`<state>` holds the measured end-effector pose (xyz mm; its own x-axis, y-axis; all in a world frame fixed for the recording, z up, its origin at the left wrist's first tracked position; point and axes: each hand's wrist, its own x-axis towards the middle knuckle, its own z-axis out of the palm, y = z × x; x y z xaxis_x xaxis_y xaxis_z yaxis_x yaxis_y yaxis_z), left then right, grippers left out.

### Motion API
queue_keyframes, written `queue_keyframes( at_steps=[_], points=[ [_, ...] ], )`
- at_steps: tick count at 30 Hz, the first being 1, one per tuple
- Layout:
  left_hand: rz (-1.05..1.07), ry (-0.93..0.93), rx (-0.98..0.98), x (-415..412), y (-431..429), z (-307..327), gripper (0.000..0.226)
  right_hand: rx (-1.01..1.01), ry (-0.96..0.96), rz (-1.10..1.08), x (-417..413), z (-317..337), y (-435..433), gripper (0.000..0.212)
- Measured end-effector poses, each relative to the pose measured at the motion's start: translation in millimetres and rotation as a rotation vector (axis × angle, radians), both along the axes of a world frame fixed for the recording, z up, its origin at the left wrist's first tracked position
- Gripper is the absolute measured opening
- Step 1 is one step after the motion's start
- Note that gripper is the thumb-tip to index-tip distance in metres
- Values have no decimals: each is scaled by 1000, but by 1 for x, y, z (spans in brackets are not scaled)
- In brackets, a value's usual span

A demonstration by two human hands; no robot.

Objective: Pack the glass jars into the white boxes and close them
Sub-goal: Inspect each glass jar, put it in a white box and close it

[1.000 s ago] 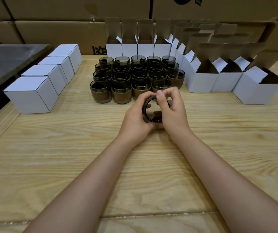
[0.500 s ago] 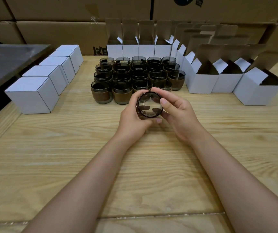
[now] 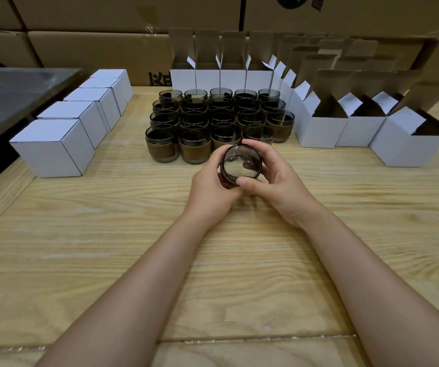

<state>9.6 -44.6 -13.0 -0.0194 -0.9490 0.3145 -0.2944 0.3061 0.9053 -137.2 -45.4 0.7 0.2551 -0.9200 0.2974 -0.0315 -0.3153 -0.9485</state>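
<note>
1. A pale wooden desk (image 3: 107, 234) carries everything, and brown cartons (image 3: 93, 49) are stacked behind it.
2. Open white boxes (image 3: 319, 131), flaps up, line the back and the right side.
3. Closed white boxes (image 3: 54, 149) stand in a row on the left.
4. Smoked glass jars (image 3: 194, 147) with brown bands cluster at the centre.
5. The left hand (image 3: 207, 186) and right hand (image 3: 279, 181) meet just in front of the cluster, the fingers of both curled round one jar.
6. This held jar (image 3: 242, 164) is tipped, with its mouth toward the camera.

Held jar (image 3: 241, 165): lower wall hidden by left hand (image 3: 211, 185); rear jars (image 3: 219, 95) overlap; forearms cut off at bottom edge.
</note>
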Motion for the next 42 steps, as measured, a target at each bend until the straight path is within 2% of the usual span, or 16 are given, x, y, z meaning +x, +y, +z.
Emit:
queue_keyframes(
  at_steps=[5, 12, 19, 25, 29, 37, 40, 42],
  points=[
    [-14, -82, -11, -2, 1, -1, 66, -19, 31, -159, 7, -3, 2, 58],
    [-60, -146, -41, -4, 2, -2, 78, -11, 97, -445, 20, -1, 4, 51],
    [-94, -139, -83, -5, 3, -1, 79, 6, 10, -504, 23, 1, 2, 14],
    [-100, -120, -64, -5, -1, -5, 80, -12, -19, -503, 23, 0, 0, 14],
    [-75, -83, -21, -3, -5, -6, 82, -10, -79, -431, 21, 1, 2, 23],
    [-43, 57, 9, -2, -5, -4, 79, 79, -260, -126, 13, 6, 4, 30],
    [-34, 110, 21, -1, -5, -4, 76, 146, -308, 50, 6, 5, 2, 57],
    [-30, 114, 19, -2, -5, -3, 75, 161, -315, 118, 4, 5, 0, 64]
  ],
)
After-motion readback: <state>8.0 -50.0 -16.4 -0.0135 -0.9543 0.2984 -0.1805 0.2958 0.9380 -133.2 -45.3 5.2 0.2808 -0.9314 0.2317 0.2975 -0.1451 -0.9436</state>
